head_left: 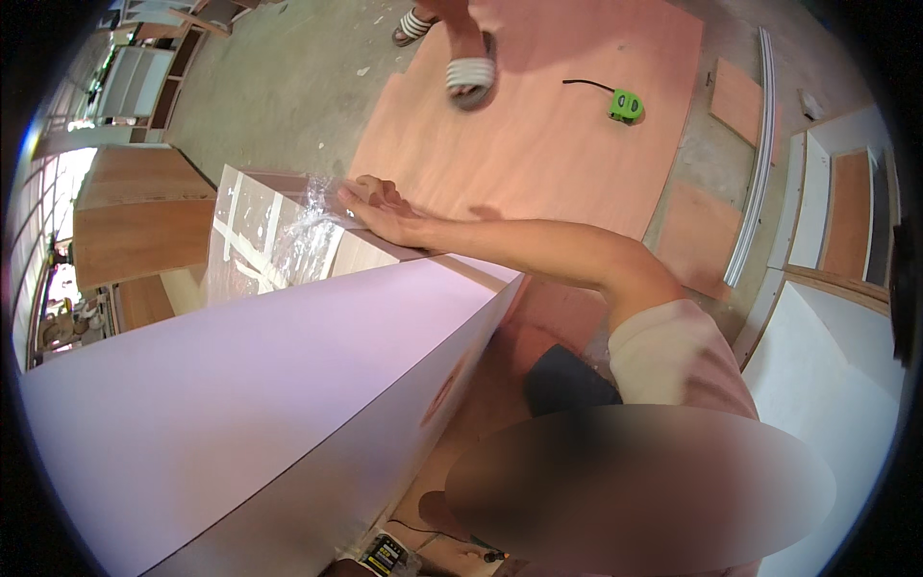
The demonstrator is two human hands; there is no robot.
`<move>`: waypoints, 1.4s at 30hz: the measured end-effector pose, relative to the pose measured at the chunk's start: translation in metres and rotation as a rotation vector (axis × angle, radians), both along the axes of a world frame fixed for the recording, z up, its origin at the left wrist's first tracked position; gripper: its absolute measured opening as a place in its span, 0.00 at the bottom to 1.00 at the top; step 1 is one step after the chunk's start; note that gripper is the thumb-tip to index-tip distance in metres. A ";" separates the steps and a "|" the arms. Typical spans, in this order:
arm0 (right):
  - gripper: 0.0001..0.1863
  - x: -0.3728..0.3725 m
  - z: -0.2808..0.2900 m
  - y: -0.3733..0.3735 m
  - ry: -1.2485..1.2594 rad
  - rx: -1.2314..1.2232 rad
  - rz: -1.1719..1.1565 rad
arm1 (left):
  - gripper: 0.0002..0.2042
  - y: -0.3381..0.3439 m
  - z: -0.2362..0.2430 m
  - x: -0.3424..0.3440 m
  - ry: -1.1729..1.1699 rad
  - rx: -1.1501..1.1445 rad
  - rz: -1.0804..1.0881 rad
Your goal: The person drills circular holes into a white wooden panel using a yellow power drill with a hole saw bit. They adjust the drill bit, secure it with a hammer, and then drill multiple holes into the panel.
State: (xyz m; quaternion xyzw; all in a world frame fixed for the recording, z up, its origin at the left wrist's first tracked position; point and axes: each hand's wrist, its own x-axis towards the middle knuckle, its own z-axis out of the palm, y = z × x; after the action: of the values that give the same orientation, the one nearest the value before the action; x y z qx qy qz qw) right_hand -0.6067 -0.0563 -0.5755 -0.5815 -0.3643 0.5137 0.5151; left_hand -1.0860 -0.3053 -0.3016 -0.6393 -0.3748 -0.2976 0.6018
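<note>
My right hand reaches leftward across the far end of a long white cabinet. Its fingers are bent and closed at the wrapped corner, with clear plastic film at the fingertips. The film covers the cabinet's pale end section, which also has white strips across it. Below the wrist runs a bare wooden edge. A round cutout shows in the cabinet's near side. My left hand is not in view.
A plywood sheet lies on the floor beyond, with a green tape measure and another person's sandalled foot on it. Metal rails and white cabinet frames stand at right. A brown wooden box is at left.
</note>
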 end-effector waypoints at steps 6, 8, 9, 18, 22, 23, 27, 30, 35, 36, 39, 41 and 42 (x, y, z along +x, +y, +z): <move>0.51 0.034 -0.009 0.052 -0.255 0.087 -0.129 | 0.33 0.003 -0.003 -0.016 0.016 0.002 0.030; 0.51 0.022 -0.001 0.043 -0.229 0.101 -0.119 | 0.33 0.006 -0.005 -0.018 0.020 -0.001 0.040; 0.52 0.011 0.002 0.025 -0.151 0.086 -0.165 | 0.33 0.007 -0.006 -0.018 0.018 -0.008 0.044; 0.53 0.012 0.022 -0.014 -0.069 0.110 0.091 | 0.32 0.008 -0.001 -0.007 0.043 0.021 0.083; 0.53 0.069 0.011 0.014 -0.086 0.153 -0.204 | 0.31 0.010 -0.003 -0.005 0.052 0.017 0.096; 0.53 0.078 0.012 0.017 -0.019 0.082 -0.322 | 0.31 0.010 -0.003 -0.006 0.059 0.018 0.102; 0.52 0.041 0.028 0.003 -0.247 0.122 -0.084 | 0.31 0.011 -0.003 -0.008 0.073 0.035 0.140; 0.51 -0.002 0.035 -0.015 0.002 0.182 -0.126 | 0.30 0.011 0.000 -0.007 0.077 0.060 0.154; 0.50 0.007 0.024 -0.002 -0.191 0.177 -0.119 | 0.30 0.006 0.005 -0.001 0.096 0.080 0.186; 0.50 0.003 0.025 0.003 -0.209 0.207 -0.145 | 0.29 0.005 0.004 -0.001 0.098 0.081 0.193; 0.50 -0.022 0.035 0.015 -0.296 0.295 -0.299 | 0.29 0.002 0.002 0.000 0.106 0.082 0.231; 0.48 -0.028 0.038 0.014 -0.119 0.213 -0.341 | 0.28 0.003 0.003 0.000 0.147 0.084 0.292; 0.47 -0.028 0.039 0.010 0.107 0.088 -0.370 | 0.29 0.005 0.003 0.000 0.082 0.082 0.214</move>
State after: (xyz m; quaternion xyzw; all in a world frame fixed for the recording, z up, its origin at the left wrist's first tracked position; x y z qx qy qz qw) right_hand -0.6343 -0.0461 -0.5364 -0.5874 -0.2452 0.4240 0.6443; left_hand -1.0859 -0.3008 -0.2988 -0.5821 -0.4035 -0.2201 0.6707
